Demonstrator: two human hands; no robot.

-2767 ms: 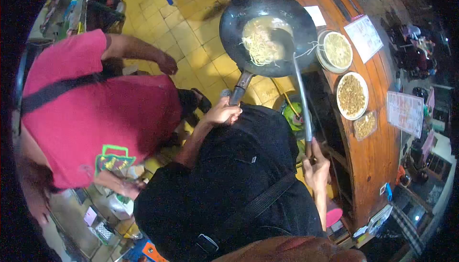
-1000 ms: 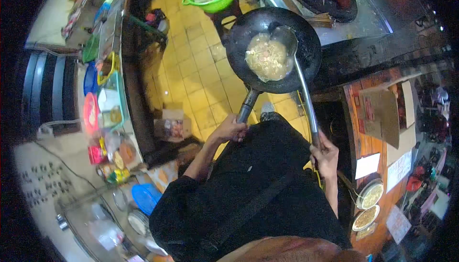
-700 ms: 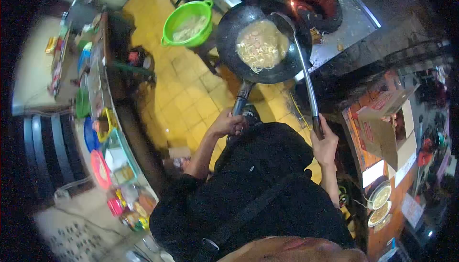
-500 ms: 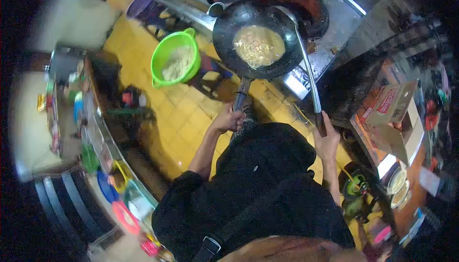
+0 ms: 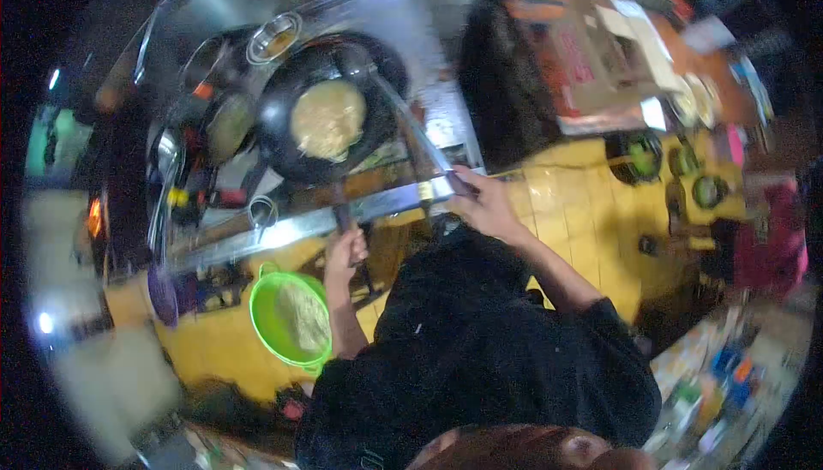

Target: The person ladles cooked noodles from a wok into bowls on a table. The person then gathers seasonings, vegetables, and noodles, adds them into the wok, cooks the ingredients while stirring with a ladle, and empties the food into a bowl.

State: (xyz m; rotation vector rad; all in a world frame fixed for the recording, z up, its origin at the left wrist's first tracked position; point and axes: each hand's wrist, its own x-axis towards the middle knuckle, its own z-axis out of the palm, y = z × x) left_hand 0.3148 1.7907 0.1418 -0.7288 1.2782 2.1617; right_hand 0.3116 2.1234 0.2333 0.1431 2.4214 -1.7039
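Note:
My left hand (image 5: 346, 249) is closed around the handle of a black wok (image 5: 279, 140). Pale broth with noodles (image 5: 328, 119) lies in the middle of the wok. In my closed right hand (image 5: 487, 204) is the dark grip of a long-handled metal ladle (image 5: 411, 119). Its shaft slants up and left across the wok, and its blurred head rests over the wok's far inner side. Below and left of my left hand, a green plastic basin (image 5: 267, 320) holds pale noodles (image 5: 302, 317).
The wok is above a metal stove counter (image 5: 296, 228). A metal bowl (image 5: 274, 38) stands beyond it, with a metal cup (image 5: 262, 210) at the front edge. An opened cardboard box (image 5: 591, 54) is on a table at upper right. Yellow tiles (image 5: 566, 183) cover the floor.
My view has turned, shifting the surroundings. The wok has gone from partly over the floor beside the burner to above the stove counter. Both hands keep their grips.

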